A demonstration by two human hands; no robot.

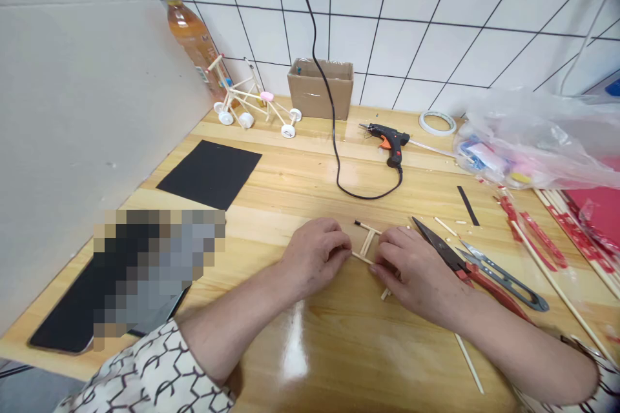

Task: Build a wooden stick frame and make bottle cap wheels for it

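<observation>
Low over the wooden table, a small frame of thin wooden sticks (367,242) lies between my two hands. One of its sticks has a black tip. My left hand (314,257) is closed, pinching the near stick at its left end. The fingers of my right hand (411,262) are bent round the frame's right side and hide part of it. A stick end shows below the right fingers. Scissors (440,248) with red handles lie beside my right hand, partly behind it, and thread snips (508,279) rest further right.
Behind my hands are a black hot glue gun (390,140) with its cord, a cardboard box (322,91) and a stick tricycle model (247,100). A bottle (188,32) stands against the wall. Black sheet (210,173) lies left; tape roll (437,122), plastic bag (533,135) and loose sticks (469,363) lie right.
</observation>
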